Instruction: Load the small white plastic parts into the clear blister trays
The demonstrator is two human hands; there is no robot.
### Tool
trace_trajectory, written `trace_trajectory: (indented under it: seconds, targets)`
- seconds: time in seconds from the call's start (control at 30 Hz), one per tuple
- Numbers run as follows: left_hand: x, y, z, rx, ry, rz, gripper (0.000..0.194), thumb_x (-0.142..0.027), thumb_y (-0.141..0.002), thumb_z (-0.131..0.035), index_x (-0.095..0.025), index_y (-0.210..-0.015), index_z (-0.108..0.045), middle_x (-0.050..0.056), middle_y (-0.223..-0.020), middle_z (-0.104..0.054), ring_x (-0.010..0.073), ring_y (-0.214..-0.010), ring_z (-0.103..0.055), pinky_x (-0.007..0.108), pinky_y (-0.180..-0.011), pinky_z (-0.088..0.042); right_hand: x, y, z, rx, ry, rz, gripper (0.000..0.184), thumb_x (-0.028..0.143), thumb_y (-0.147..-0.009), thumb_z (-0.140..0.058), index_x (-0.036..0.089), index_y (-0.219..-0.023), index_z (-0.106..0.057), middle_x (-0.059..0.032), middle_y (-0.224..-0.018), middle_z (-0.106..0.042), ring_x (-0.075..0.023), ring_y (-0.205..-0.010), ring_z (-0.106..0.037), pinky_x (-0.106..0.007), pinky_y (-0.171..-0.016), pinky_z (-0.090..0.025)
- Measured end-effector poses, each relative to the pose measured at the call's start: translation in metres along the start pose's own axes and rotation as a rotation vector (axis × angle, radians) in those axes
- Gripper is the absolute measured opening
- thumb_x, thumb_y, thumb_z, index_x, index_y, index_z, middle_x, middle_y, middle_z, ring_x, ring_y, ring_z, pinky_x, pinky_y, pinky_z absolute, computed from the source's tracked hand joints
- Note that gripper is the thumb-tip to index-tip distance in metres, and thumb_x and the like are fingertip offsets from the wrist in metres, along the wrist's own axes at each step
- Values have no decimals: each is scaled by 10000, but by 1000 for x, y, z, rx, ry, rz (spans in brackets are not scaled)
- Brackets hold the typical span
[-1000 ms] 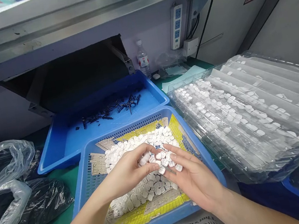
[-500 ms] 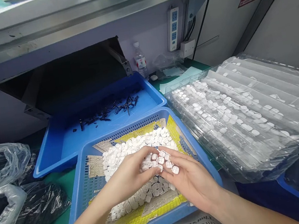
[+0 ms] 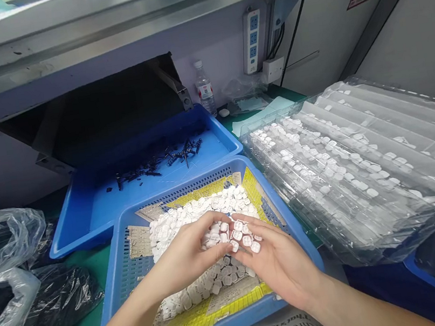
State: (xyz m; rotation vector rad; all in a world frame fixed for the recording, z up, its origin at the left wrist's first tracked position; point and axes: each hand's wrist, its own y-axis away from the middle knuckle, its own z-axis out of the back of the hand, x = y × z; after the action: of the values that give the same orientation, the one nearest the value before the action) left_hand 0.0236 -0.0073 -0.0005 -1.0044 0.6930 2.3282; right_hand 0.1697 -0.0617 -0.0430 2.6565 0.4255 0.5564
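The left hand curls its close-set fingers over small white square pieces heaped in a blue perforated plastic tray; the right hand, fingers slightly spread, rests on the heap, beside stacked clear plastic blister trays.

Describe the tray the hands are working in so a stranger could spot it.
On the green bench, two blue trays sit below a dark opening in the panel. Yours is the nearer tray: mesh-walled, lined with yellow-printed paper, heaped with small white pieces, the left hand and right hand among them. The tray behind holds only small dark parts.
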Motion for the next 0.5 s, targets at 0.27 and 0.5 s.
trace_trajectory:
  seconds: [0.27,0.5]
  targets:
    - [1,1,-5,1,-24,-56,283,-258,-798,-527,-289,-1075,-478,-24,-1021,-567,134,-807,-537,212,-657,-442,-1,2,0,13,150,-64,126,264,-763,-549,168,-840,-575,-35,-837,-558,-110,-709,-519,-272,-635,-430]
    - [-2,7,-15,-21,-39,-97,273,-185,-805,-492,-280,-1060,-491,-22,-995,-580,113,-810,-556,166,-585,-436,-3,6,-4,49,420,-80,285,314,-672,-657,180,-878,-514,-11,-750,-555,-97,-670,-509,-232,-598,-406]
